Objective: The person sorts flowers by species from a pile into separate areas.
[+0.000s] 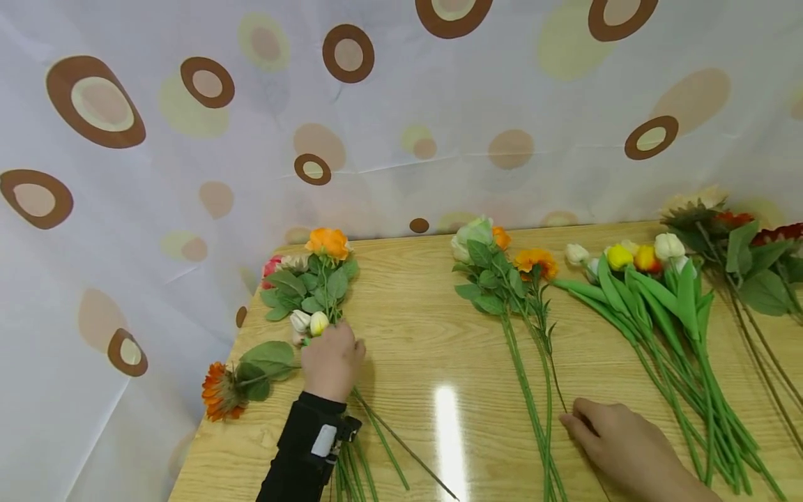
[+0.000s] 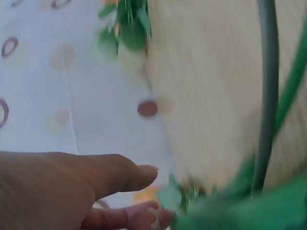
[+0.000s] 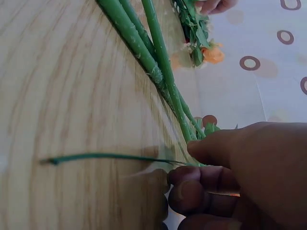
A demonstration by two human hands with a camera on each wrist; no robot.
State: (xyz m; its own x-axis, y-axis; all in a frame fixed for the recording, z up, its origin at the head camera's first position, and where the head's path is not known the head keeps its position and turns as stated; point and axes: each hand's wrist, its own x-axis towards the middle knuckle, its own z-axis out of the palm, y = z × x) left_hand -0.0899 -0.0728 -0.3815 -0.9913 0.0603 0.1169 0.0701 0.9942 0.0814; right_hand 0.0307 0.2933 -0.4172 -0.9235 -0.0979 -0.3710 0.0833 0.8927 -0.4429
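My left hand (image 1: 332,359) is over the bunch at the table's left, just below the white and yellow tulips (image 1: 318,323). In the left wrist view the thumb (image 2: 136,177) is apart from the fingers, beside blurred green leaves; whether they hold a stem cannot be made out. Toward the front, my right hand (image 1: 617,443) pinches a thin flower stem (image 3: 120,156) between thumb and forefinger. This stem runs up to small dark leaves below an orange flower (image 1: 536,261). Thicker green stems (image 3: 165,62) lie beside it.
An orange rose (image 1: 328,242) tops the left bunch, and an orange daisy-like flower (image 1: 222,394) points left. A pale green rose (image 1: 473,236) lies mid-table. Tulips (image 1: 646,258) and darker flowers (image 1: 743,244) lie on the right. A patterned curtain (image 1: 401,104) hangs behind the table.
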